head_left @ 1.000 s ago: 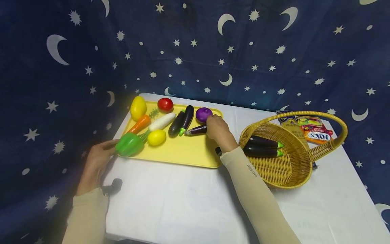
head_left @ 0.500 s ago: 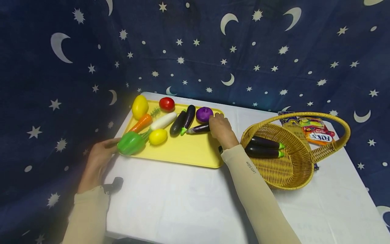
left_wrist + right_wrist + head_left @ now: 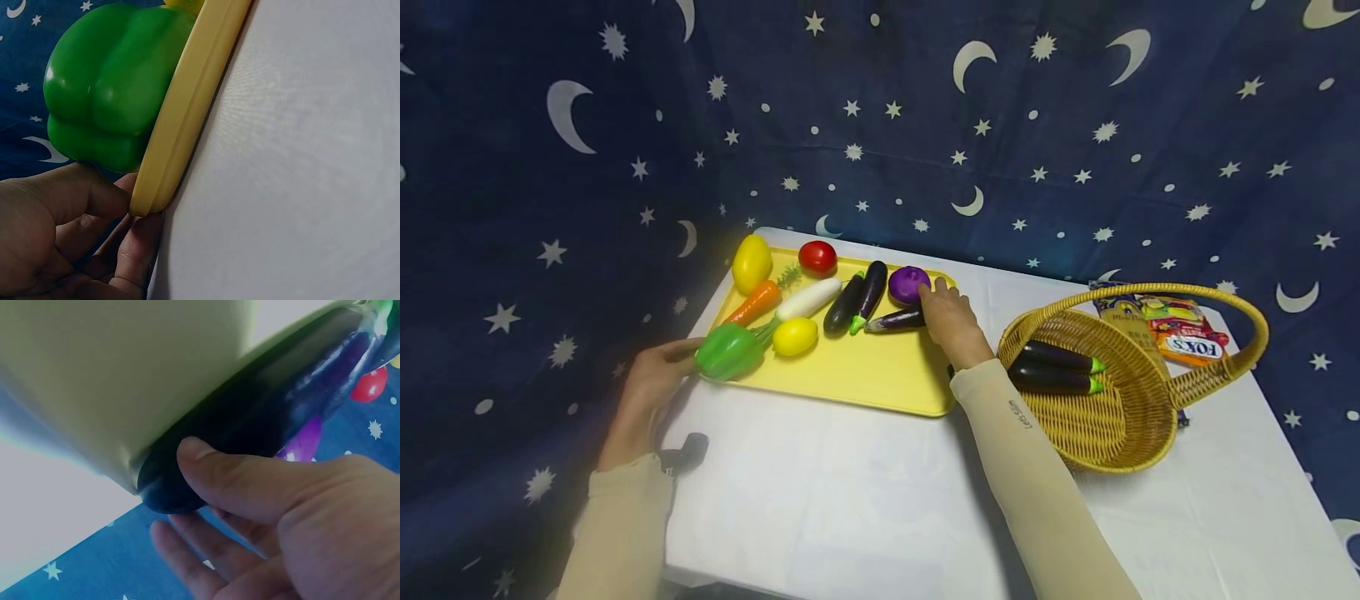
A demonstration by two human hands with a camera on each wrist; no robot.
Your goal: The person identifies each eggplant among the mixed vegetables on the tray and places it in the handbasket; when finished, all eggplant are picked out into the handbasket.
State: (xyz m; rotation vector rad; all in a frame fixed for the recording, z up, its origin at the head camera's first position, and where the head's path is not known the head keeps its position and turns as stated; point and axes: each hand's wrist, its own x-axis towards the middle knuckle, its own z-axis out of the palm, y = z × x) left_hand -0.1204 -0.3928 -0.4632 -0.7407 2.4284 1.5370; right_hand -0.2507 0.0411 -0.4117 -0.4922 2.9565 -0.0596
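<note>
The yellow tray lies on the white-covered table. At its near left corner my left hand pinches the rim between thumb and fingers, just below a green bell pepper. My right hand is over the tray's right end, at a dark eggplant. In the right wrist view its thumb lies on the eggplant, while the other fingers are loosely spread past the rounded end. A purple onion sits just behind, and two more eggplants lie to the left.
Also on the tray are a carrot, white radish, lemon, tomato and yellow mango-like fruit. Right of it stands a wicker basket holding two eggplants. Snack packets lie behind the basket.
My right hand has drawn back slightly and its fingers have loosened, so more of the eggplant shows. My left hand stays at the tray corner. The head view has shifted a little.
</note>
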